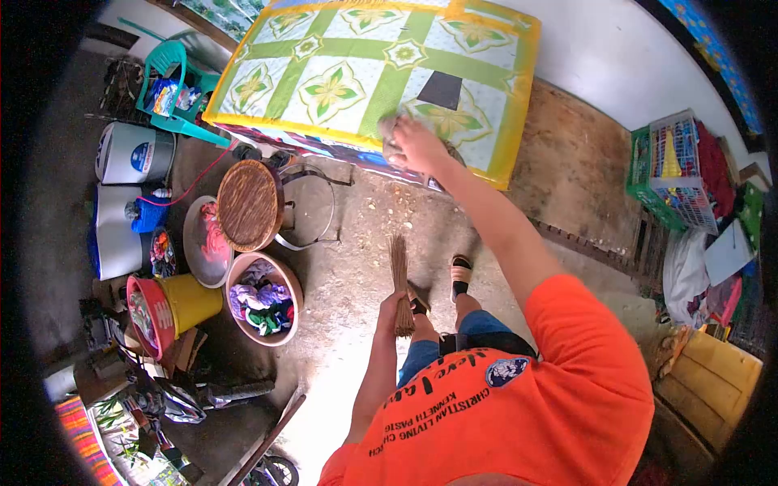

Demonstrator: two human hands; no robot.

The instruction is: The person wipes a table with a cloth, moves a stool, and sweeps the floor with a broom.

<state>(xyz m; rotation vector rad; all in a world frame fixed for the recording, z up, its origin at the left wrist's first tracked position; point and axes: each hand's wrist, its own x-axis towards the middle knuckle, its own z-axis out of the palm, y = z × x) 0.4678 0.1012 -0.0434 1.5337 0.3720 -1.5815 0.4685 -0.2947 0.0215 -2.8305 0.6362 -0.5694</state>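
My right hand [415,146] is at the near edge of the table, closed on a crumpled greyish cloth [387,126] that touches the patterned tablecloth [332,93]. The tablecloth is green, white and yellow with flower motifs. A dark flat four-sided patch [440,90] lies on it just beyond that hand. Low beside my leg, my left hand [395,306] is wrapped round a bundled stick broom [399,267], whose thin bristles point toward the table. Small pale bits [397,215] are scattered on the floor between the broom and the table.
To the left stand a round wooden-topped stool [251,205], a metal ring frame [331,206], a basin of clothes [296,301], a yellow bucket [193,297] and a green chair [166,61]. Crates [685,166] and bags line the right wall. A brown board [571,150] lies right of the table.
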